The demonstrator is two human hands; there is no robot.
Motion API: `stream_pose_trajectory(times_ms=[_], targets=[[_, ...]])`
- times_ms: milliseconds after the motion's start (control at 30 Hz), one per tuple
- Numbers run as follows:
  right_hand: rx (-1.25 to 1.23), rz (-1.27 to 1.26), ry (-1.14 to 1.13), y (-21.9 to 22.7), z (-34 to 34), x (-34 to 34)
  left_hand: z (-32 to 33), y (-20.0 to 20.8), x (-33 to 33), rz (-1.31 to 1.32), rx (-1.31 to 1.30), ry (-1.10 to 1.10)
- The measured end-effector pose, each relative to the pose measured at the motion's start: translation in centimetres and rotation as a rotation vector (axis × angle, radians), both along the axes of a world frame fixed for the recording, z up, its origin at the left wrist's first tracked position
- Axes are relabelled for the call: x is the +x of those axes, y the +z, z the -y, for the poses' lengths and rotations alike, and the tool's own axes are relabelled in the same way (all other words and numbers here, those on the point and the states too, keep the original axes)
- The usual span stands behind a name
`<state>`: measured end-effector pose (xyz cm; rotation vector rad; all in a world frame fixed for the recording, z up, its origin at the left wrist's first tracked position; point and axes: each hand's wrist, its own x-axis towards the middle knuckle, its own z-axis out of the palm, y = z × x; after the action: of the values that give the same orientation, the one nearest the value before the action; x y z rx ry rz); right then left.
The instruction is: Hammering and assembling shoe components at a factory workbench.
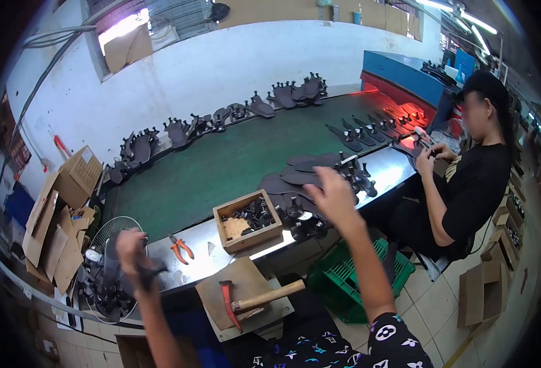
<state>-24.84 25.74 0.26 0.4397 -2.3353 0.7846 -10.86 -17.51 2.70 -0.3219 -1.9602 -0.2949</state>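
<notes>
My left hand (131, 246) is over the wire basket (123, 224) at the left end of the bench, smeared by motion. A dark blurred piece shows beside its wrist; whether the fingers hold it I cannot tell. Dark shoe parts (106, 282) fill the basket. My right hand (337, 199) is open, fingers spread, above a pile of dark flat soles (276, 184) with black knob-like pegs. Whether it touches them I cannot tell. Before me a hammer (261, 300) with a red head and wooden handle lies on a board (212, 288).
Orange-handled pliers (181, 248) and a wooden box (246, 242) of small black parts are on the metal edge. Behind runs a green belt (221, 153) with soles along it. A green crate (329, 282) stands below right. A co-worker (467, 178) sits at right, handling a part.
</notes>
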Motion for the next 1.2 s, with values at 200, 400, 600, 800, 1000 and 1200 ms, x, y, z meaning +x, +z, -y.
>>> stream_pose_trajectory(times_ms=[200,400,600,800,1000,1200], targets=[[0.008,0.309,0.13,-8.0,-9.0,-6.8,16.4,-0.1,7.3,0.941,-0.161,1.263],[0.131,0.056,0.166,-1.5,0.5,-4.8,3.2,-0.1,6.2,0.609,0.037,0.464],[0.143,-0.104,0.301,6.2,10.0,0.0,-12.8,-0.8,-2.7,0.545,0.11,-0.197],[-0.643,0.378,0.893,7.5,12.7,1.9,-9.2,-1.5,-6.6,-0.023,0.034,-0.056],[0.315,0.384,0.202,-6.2,2.3,-6.4,5.7,1.4,1.1,0.032,-0.177,0.411],[-0.728,0.575,0.379,-6.9,5.0,-8.6,18.5,-3.7,8.9,1.007,-0.078,0.839]])
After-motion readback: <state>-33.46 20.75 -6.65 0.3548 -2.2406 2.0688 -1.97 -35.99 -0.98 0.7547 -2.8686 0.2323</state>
